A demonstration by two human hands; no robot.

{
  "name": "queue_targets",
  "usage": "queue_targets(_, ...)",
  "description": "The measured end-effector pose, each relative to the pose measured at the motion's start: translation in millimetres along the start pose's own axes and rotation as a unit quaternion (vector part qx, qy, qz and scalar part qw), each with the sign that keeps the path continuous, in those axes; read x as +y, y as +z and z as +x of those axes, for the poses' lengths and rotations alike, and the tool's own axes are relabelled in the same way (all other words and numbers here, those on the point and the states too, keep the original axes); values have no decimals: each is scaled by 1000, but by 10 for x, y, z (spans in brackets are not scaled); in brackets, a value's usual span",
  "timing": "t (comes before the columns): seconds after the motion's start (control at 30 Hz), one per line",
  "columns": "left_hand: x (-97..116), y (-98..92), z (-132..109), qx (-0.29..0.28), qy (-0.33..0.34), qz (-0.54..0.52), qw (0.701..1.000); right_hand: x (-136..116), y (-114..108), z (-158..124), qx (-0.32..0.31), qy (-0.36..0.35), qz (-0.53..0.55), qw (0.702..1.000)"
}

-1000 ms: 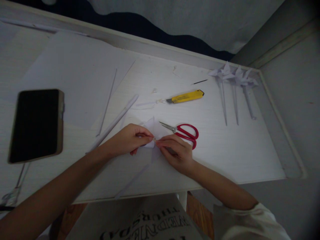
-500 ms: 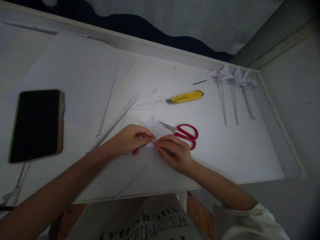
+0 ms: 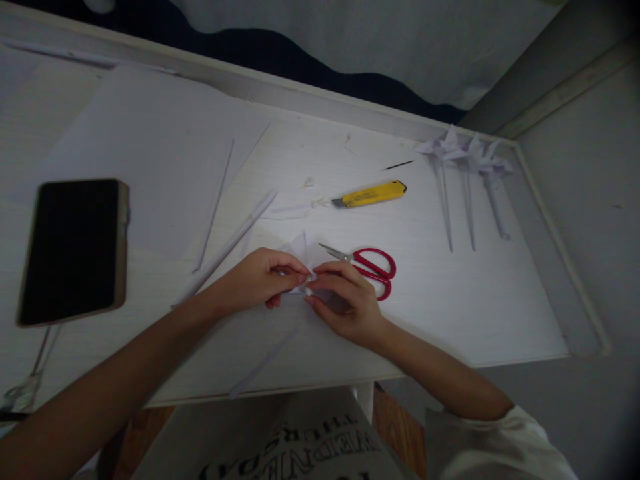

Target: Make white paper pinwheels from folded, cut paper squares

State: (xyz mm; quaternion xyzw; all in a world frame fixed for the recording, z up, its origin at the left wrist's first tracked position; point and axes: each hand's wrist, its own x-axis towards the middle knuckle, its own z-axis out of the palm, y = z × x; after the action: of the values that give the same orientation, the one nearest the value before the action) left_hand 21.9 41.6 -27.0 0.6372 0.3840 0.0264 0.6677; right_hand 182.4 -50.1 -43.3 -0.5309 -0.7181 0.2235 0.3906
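Note:
Both hands meet over a piece of folded white paper [image 3: 299, 247] near the front of the white table. My left hand [image 3: 267, 280] pinches it near its middle between thumb and fingertips. From the other side, my right hand [image 3: 350, 297] grips the same spot, its thumb below and its fingers above. Small white folds show between the fingertips, but their exact shape is hidden. Just beyond my right hand lies a pair of red-handled scissors [image 3: 373, 267], its blades pointing left. A rolled paper stick [image 3: 240, 233] lies beyond my left forearm.
A yellow utility knife [image 3: 373, 195] lies farther back beside paper scraps. Three paper pinwheels on sticks [image 3: 469, 193] rest at the right. A dark-screened tablet [image 3: 73, 250] and large white sheets [image 3: 145, 153] occupy the left. A thin strip [image 3: 263, 363] lies near the front edge.
My right fingers have shifted slightly up and parted from the thumb, showing more of the white folds at the centre. My left hand keeps its pinch in nearly the same place.

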Motion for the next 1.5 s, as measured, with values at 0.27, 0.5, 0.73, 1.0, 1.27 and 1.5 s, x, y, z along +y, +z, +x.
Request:
queue_targets(0.27,5,23,6,14,-13,5,1000,-4,11,-10,3,-4,2,1000)
queue_targets(0.5,23,22,-1,19,-14,2,1000,-14,2,-11,11,-9,-3,1000)
queue_targets(0.73,35,26,9,22,-15,5,1000,-18,7,-19,16,-14,-2,1000)
queue_targets(1.0,34,29,15,23,-15,0,1000,-36,15,-23,10,-1,-17,1000)
queue_targets(1.27,18,28,8,19,-17,3,1000,-24,18,-40,10,-9,-23,1000)
queue_targets(1.5,-3,29,11,30,-17,-1,999,-18,14,-36,19,-11,-36,999)
